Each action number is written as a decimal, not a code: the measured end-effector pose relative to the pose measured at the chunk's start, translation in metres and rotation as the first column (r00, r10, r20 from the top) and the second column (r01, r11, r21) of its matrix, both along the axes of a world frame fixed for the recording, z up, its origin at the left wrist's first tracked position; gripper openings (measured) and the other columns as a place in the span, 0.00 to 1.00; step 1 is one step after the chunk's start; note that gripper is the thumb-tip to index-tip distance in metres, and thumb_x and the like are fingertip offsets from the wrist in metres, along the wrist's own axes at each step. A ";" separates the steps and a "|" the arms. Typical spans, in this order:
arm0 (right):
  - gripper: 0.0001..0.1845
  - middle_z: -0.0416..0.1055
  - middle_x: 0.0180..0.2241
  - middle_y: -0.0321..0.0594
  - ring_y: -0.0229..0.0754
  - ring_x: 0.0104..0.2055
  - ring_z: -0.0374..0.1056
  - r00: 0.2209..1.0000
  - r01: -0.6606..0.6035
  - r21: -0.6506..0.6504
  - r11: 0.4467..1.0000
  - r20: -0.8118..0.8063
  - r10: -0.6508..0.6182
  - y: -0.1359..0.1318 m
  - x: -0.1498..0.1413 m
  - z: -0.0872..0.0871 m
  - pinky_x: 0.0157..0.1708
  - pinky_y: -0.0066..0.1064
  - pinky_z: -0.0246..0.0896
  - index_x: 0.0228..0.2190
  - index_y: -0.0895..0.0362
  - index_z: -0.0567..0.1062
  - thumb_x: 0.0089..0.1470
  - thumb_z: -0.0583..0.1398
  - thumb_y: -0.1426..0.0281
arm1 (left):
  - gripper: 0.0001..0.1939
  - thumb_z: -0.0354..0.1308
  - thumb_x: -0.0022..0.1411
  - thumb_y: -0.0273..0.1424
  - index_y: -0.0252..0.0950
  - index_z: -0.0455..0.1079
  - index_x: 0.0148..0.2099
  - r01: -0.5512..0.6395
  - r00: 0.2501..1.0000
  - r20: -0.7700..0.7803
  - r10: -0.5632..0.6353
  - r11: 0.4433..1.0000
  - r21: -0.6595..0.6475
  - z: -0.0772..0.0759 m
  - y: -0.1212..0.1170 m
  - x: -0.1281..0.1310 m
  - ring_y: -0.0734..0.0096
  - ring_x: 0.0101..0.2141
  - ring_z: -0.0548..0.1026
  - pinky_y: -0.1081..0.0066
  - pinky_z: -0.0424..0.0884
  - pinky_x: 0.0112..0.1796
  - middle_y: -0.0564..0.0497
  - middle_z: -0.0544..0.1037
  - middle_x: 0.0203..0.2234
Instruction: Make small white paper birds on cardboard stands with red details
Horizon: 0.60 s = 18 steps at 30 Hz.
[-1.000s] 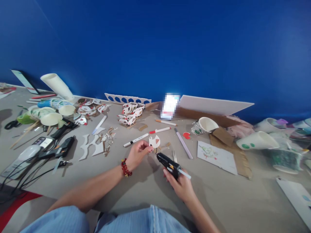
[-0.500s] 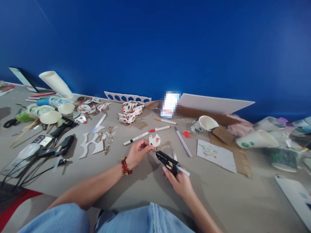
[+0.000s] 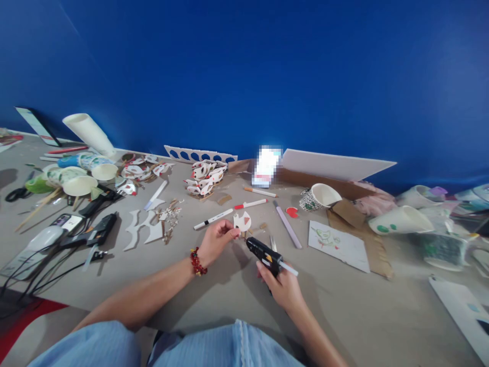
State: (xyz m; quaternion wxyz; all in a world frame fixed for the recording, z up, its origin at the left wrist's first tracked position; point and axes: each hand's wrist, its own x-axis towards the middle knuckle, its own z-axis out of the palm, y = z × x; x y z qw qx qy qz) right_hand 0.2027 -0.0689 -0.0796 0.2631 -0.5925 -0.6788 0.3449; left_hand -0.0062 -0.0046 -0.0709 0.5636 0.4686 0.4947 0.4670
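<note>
Now a glue gun (image 3: 264,253) is pointing at a white bird (image 3: 242,221).
The right hand (image 3: 284,288) is clamping round the gun's handle over the bench (image 3: 367,316); just beyond, the left hand (image 3: 218,240) is pinching the bird's lower edge between thumb and finger, near the nozzle. Behind the bird, a red marker (image 3: 250,204) is lying flat; farther back, more birds (image 3: 206,176) are clustering before the blue wall (image 3: 244,76).

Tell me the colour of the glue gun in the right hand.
The glue gun is mostly black; it shows in the head view, the only one.
</note>
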 end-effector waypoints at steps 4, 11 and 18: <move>0.22 0.71 0.18 0.41 0.40 0.20 0.67 1.000 0.003 0.009 1.000 0.015 -0.003 0.001 0.000 0.001 0.21 0.27 0.62 0.20 0.57 0.71 0.57 0.53 0.56 | 0.15 0.64 0.54 0.40 0.34 0.68 0.29 -0.002 1.000 0.012 0.002 1.000 -0.003 0.001 0.000 0.000 0.74 0.26 0.71 0.74 0.66 0.31 0.53 0.76 0.23; 0.23 0.71 0.18 0.42 0.41 0.21 0.68 1.000 -0.004 0.023 1.000 0.018 0.004 0.000 0.000 -0.001 0.21 0.27 0.63 0.20 0.57 0.71 0.57 0.53 0.55 | 0.14 0.65 0.54 0.40 0.34 0.69 0.28 -0.007 1.000 0.017 0.008 1.000 -0.012 0.003 0.000 0.001 0.74 0.26 0.71 0.74 0.66 0.31 0.53 0.76 0.22; 0.23 0.71 0.18 0.41 0.41 0.20 0.67 1.000 -0.001 0.020 1.000 0.017 0.001 0.001 0.001 0.001 0.22 0.28 0.62 0.20 0.58 0.72 0.58 0.53 0.55 | 0.14 0.65 0.54 0.40 0.34 0.68 0.29 -0.006 1.000 0.031 0.007 1.000 -0.031 0.002 0.000 0.001 0.74 0.26 0.71 0.74 0.66 0.31 0.53 0.76 0.23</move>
